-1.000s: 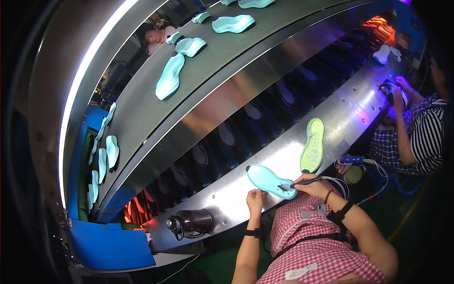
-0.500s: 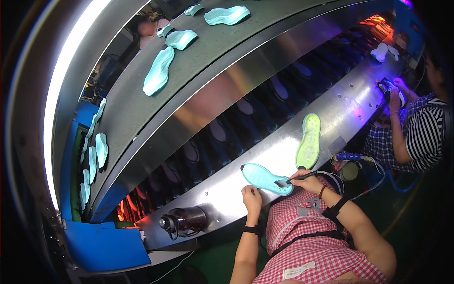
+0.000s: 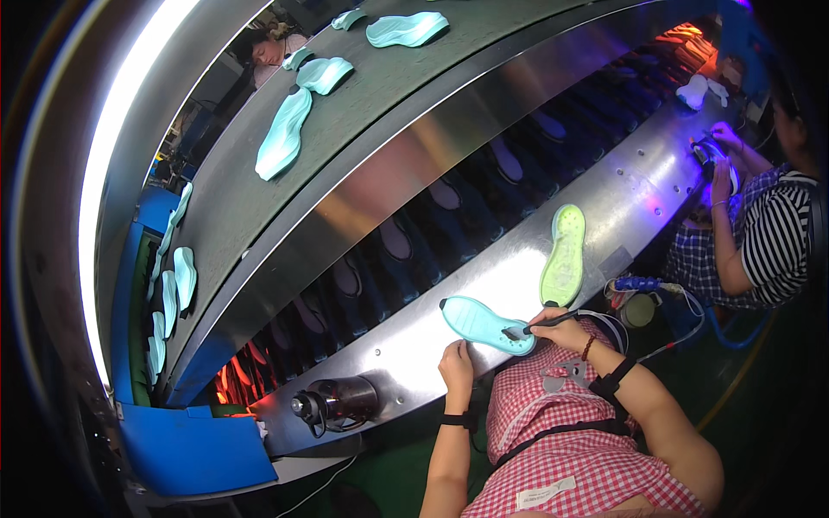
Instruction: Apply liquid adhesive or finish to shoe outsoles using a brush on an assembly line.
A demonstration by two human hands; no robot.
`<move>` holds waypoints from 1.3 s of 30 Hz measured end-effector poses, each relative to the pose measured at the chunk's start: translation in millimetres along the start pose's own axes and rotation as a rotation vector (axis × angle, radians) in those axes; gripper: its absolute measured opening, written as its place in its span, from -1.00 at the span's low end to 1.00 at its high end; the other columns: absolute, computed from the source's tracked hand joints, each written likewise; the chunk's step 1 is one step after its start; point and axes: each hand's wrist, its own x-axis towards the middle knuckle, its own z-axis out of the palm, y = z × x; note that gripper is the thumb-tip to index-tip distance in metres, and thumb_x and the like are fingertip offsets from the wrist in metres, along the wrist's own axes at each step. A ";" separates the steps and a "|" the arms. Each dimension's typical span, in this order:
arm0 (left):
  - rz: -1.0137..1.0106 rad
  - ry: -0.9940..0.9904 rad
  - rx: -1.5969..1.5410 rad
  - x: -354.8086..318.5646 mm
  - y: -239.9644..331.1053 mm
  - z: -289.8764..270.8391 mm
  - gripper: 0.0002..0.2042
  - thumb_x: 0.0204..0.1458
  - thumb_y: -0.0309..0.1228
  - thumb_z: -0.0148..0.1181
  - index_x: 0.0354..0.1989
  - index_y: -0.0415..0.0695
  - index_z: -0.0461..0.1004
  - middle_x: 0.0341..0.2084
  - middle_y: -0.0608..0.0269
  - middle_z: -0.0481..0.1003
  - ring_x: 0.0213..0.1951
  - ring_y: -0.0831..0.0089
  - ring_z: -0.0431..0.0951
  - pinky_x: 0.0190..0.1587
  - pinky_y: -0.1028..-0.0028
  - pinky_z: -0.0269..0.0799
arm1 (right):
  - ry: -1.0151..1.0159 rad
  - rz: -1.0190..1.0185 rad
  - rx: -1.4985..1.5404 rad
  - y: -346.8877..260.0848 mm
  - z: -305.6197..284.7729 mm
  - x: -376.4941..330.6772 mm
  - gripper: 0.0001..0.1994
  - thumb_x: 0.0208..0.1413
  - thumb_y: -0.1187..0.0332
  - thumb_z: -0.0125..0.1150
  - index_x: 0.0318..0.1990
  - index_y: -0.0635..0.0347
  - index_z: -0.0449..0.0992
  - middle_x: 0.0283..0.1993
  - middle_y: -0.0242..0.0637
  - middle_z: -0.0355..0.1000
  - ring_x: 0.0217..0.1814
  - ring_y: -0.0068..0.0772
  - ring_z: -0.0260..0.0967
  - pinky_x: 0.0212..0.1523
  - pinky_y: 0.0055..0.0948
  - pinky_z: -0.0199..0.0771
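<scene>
A light blue shoe sole (image 3: 477, 320) lies at a slant on the metal ledge, its inner face up. My right hand (image 3: 561, 331) is closed round the dark handle of a brush (image 3: 515, 334), whose bristles touch the sole's right end. Beside the sole's near edge my left hand (image 3: 456, 366) is curled, fingers drawn together. Whether it pinches the edge or something small is hidden. A yellow-green sole (image 3: 563, 259) lies just beyond my right hand, its dark-tipped end toward me.
A dark bottle (image 3: 337, 403) lies on the metal ledge (image 3: 414, 358) at left. Beyond runs a lower line carrying soles, and above it a belt (image 3: 345, 112) with several light blue soles. At right a co-worker (image 3: 768, 233) handles a shoe. A pot (image 3: 639, 311) stands near my right arm.
Soles on the upper belt have shifted slightly left and down. My left hand has moved a little left; the brush stays at the sole's right end. The co-worker's far hand has lifted.
</scene>
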 end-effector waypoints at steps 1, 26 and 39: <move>0.013 -0.032 0.050 -2.6 2.5 0.4 -0.85 -0.04 -0.46 0.03 -0.42 -0.32 0.46 -0.44 -0.08 0.48 -0.40 0.06 0.49 -0.31 0.27 0.39 | 0.001 0.001 0.001 -0.7 0.0 0.0 -0.88 -0.11 0.49 0.23 -0.37 0.29 0.50 -0.43 -0.34 0.44 -0.39 -0.62 0.33 -0.36 -0.62 0.34; 0.042 -0.208 0.439 19.5 17.6 6.2 -0.84 -0.15 -0.42 -0.01 -0.62 -0.23 0.42 -0.63 -0.04 0.45 -0.59 0.02 0.48 -0.53 0.18 0.40 | -0.020 -0.058 -0.105 -3.6 5.4 0.8 -0.85 -0.12 0.45 0.25 -0.37 0.31 0.49 -0.41 -0.28 0.45 -0.36 -0.56 0.36 -0.31 -0.58 0.36; -0.074 -0.094 0.174 12.7 15.2 10.6 -0.85 -0.24 -0.40 0.10 -0.61 -0.24 0.41 -0.63 0.02 0.45 -0.56 0.08 0.46 -0.45 0.26 0.36 | -0.001 -0.046 -0.154 -7.6 8.5 1.7 -0.86 -0.10 0.45 0.22 -0.37 0.30 0.47 -0.45 -0.27 0.44 -0.41 -0.56 0.34 -0.35 -0.56 0.34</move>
